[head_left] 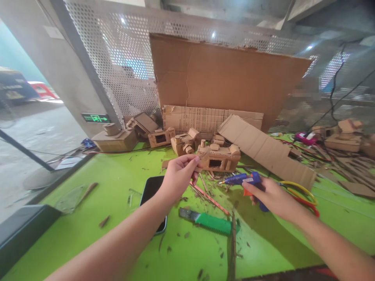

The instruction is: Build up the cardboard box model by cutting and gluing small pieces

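Note:
In the middle of the head view my left hand (181, 171) is closed in a pinch at the left edge of a small cardboard camera model (225, 164). What sits between thumb and finger is too small to make out. My right hand (271, 195) grips a blue hot glue gun (241, 178) with an orange trigger, its nozzle pointing left. Between the hands lie a red-and-white pencil-like stick (209, 198) and cardboard scraps. Nearer to me rests a green utility knife (212, 223). A dark-screened phone (150, 189) lies partly under my left forearm.
Behind stand more cardboard models (184, 142), a cardboard box (115, 139) and a large upright cardboard sheet (228, 78). A cardboard strip (266, 150) leans at the right. Yellow-and-red handles (301, 191) lie beyond my right wrist. A dark box-like object (26, 230) sits at left.

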### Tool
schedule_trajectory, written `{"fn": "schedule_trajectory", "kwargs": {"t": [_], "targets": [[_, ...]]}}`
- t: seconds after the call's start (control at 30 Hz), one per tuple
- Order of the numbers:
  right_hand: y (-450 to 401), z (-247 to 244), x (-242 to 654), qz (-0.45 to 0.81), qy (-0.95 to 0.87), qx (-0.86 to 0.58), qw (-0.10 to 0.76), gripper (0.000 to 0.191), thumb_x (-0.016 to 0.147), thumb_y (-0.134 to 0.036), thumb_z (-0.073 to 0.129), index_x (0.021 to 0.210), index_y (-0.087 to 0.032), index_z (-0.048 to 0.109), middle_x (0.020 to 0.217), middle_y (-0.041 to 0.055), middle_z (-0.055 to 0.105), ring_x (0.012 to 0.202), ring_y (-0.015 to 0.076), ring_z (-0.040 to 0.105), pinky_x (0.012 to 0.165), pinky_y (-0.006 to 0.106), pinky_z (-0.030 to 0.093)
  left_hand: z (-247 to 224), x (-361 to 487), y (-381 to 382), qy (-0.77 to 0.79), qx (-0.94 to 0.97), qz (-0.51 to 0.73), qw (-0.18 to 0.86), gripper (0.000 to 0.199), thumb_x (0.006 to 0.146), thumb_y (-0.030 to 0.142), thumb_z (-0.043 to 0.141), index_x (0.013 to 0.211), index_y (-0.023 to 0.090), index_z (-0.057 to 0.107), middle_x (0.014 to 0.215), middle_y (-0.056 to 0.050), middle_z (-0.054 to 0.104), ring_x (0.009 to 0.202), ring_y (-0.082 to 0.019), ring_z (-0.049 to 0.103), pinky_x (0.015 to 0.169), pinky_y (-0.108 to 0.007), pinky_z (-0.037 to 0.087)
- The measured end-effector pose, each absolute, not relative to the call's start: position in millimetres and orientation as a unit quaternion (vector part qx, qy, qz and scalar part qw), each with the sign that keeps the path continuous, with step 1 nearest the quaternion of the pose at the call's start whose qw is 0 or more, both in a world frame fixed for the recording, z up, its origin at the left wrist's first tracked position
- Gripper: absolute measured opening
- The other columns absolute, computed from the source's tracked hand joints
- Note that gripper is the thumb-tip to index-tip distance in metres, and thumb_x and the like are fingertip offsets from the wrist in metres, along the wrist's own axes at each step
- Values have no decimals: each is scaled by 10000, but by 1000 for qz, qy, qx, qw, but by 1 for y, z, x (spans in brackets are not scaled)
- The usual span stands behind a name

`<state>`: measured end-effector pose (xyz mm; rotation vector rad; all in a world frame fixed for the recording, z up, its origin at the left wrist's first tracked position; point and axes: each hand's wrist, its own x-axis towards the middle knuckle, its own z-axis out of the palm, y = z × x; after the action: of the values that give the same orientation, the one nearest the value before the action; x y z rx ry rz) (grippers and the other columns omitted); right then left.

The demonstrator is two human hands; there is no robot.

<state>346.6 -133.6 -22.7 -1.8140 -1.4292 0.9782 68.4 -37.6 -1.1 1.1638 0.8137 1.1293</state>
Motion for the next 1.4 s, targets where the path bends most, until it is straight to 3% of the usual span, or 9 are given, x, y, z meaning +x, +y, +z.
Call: {"fn": "schedule_trajectory", "kwargs": {"t": [0.13, 0.23, 0.37, 0.47, 0.63, 0.77, 0.9, 1.1, 1.4], "targets": [[-132, -37, 350, 384, -477, -699, 368, 590, 858, -613, 737, 1223, -214, 501, 647, -24, 709, 530, 209, 680, 533, 327, 538, 0, 70, -42, 360, 520, 469, 616, 233, 891, 344, 738, 793, 135, 704, 670, 6, 632, 471, -69, 491, 422, -206, 432], [-131, -42, 350, 324, -484, -724, 370, 598, 876, -619, 693, 1274, -227, 481, 673, -13, 714, 506, 223, 673, 512, 350, 544, -1, 72, -45, 369, 524, 461, 613, 209, 893, 321, 726, 795, 138, 704, 670, 6, 641, 455, -68, 489, 410, -207, 421], [-135, -33, 356, 45, -599, -769, 219, 593, 856, -701, 661, 1183, -206, 664, 1008, 140, 742, 814, 324, 737, 667, 437, 569, -1, 73, -46, 375, 533, 454, 608, 222, 887, 336, 727, 782, 141, 716, 677, -3, 657, 455, -72, 490, 407, -211, 429], [-135, -16, 355, -45, -627, -749, 212, 627, 886, -710, 624, 1245, -200, 688, 1201, 177, 673, 907, 332, 708, 781, 475, 561, -2, 73, -46, 380, 537, 449, 604, 232, 876, 356, 738, 785, 142, 729, 696, -13, 679, 458, -76, 502, 414, -216, 443], [-110, 12, 323, 218, -645, -635, 365, 469, 996, -586, 566, 1314, -253, 659, 1006, 73, 712, 798, 209, 673, 705, 338, 567, -4, 74, -47, 377, 536, 444, 611, 256, 860, 396, 765, 845, 142, 738, 745, -30, 713, 466, -83, 531, 430, -229, 458], [-76, 20, 292, 325, -636, -559, 420, 391, 1008, -427, 604, 1354, -250, 641, 1124, 66, 707, 798, 162, 647, 717, 309, 558, -5, 74, -45, 357, 492, 457, 650, 279, 844, 404, 799, 857, 136, 721, 745, -15, 691, 479, -66, 505, 434, -206, 435], [-60, 14, 280, 382, -648, -485, 445, 401, 1005, -400, 631, 1389, -285, 639, 1156, 48, 699, 798, 139, 628, 746, 302, 555, -3, 70, -42, 319, 436, 452, 710, 271, 831, 362, 831, 826, 124, 702, 747, -3, 661, 495, -37, 470, 437, -162, 398], [-65, -6, 286, 447, -626, -425, 478, 354, 989, -454, 669, 1280, -258, 715, 866, 8, 687, 759, 142, 605, 706, 275, 522, 0, 71, -47, 278, 430, 372, 774, 240, 812, 314, 853, 803, 127, 703, 689, 7, 650, 449, -24, 417, 393, -154, 333], [-76, 3, 288, 470, -625, -416, 465, 346, 844, -410, 845, 1131, -243, 749, 1038, 47, 778, 909, 188, 714, 786, 306, 585, 1, 73, -51, 252, 418, 350, 800, 175, 848, 266, 824, 809, 123, 731, 691, 0, 651, 435, -18, 416, 377, -133, 345]]}}
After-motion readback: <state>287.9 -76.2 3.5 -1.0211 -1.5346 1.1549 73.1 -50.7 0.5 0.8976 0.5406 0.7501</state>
